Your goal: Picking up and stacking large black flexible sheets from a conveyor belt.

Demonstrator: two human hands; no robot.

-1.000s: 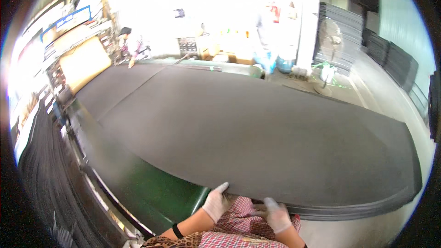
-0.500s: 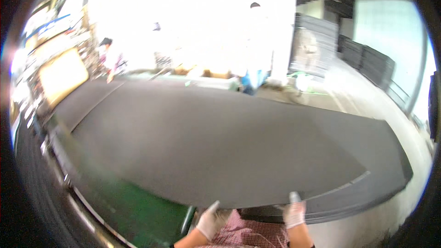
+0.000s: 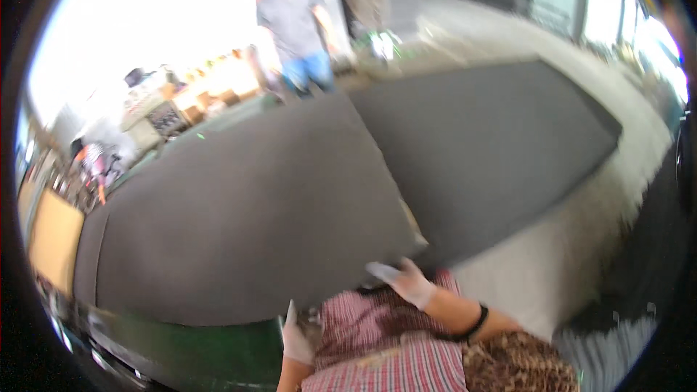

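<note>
Head view: gloved right hand (image 3: 411, 284) pinching the dark grey sheet (image 3: 254, 210) by its edge — gloved left hand (image 3: 298, 340) at that edge, fingers too blurred to tell.

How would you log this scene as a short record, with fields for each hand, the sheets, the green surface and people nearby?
Left: white-gloved left hand, at the large dark-grey flat sheet's near edge; grip unclear
Right: white-gloved right hand, same edge, near the sheet's right corner; grip unclear
Beyond that corner: second dark-grey flat sheet
Near left: dark-green smooth surface
People: grey-shirted person in blue jeans, across the sheet; another person, far left
</note>
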